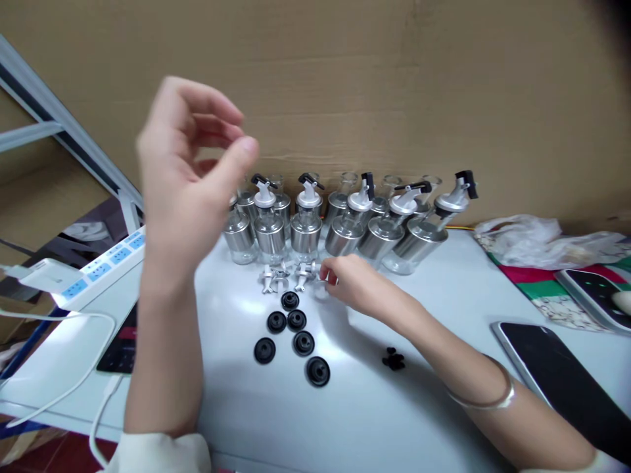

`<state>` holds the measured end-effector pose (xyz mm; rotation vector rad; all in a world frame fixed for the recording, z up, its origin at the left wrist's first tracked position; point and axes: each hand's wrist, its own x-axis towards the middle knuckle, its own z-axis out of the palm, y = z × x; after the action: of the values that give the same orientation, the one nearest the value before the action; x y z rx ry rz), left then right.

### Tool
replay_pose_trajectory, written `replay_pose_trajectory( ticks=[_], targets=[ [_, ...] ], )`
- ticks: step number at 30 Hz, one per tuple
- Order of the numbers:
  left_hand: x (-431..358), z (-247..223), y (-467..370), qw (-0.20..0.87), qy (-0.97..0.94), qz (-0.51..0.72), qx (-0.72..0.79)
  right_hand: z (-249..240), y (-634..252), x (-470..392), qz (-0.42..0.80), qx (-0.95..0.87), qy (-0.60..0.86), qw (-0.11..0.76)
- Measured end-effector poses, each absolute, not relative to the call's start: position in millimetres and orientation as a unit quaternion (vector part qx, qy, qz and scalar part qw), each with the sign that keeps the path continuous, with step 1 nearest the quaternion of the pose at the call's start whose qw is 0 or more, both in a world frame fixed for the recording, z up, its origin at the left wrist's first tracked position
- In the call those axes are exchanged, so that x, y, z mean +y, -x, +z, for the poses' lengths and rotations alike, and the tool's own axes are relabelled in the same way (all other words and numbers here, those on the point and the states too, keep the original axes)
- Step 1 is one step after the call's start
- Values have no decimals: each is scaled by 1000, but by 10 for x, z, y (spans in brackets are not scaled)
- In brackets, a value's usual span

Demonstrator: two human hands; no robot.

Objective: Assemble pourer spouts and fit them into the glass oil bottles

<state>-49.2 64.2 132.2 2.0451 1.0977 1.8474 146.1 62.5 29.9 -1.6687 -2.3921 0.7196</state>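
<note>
Discs (303, 343) on table (365, 420), before bottles (305, 235); phone (557, 374) right.

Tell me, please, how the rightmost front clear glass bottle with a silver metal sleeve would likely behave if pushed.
The bottle might tip, being topped by a silver-and-black pourer. Its exposed glass base looks fragile.

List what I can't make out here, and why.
All in the head view:
- Top of the leftmost front bottle: behind the left hand.
- Whether the right hand grips a silver part: its fingers hide this.
- Lower bodies of the back bottles: behind the front row.
- Rest of the dark-screened device on the left: behind the left forearm.
- Exact shapes of the small black pieces: too small, clumped together.
</note>
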Motion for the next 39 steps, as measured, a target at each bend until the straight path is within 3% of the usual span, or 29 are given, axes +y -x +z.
replay_pose_trajectory(
  ticks=[2, 5, 9, 14, 21, 27, 31, 34, 39],
  targets=[
    [552, 1234, 324, 128, -725, 567, 369, 407, -1508, 610, 257, -786, 556, 83],
    [478, 1006, 221, 178, -816, 376, 401, 568, -1584, 571, 291, -774, 548, 125],
    [394, 691, 247, 219, -837, 234, 443, 628, -1623, 484, 376, -723, 504, 286],
    [255, 392, 184, 164, -851, 275, 417, 433, -1591, 309, 421, -670, 443, 421],
    [64, 98, 102, 96, -857, 372, 343, 122, -1668, 86, 374, -634, 471, 486],
    [13, -43, 72, 59, -866, 392, 305, 13, -1657, 3, 337, -680, 459, 461],
    [14, -5, 136, 33, -881, 371, 291, 110, -1903, 58, 330, -780, 423, 321],
    [37, 33, 224, 41, -891, 351, 286, 174, -2222, 127, 326, -781, 494, 198],
    [35, -17, 237, 36, -902, 321, 286, 162, -2506, 161, 453, -729, 502, 112]
  ],
)
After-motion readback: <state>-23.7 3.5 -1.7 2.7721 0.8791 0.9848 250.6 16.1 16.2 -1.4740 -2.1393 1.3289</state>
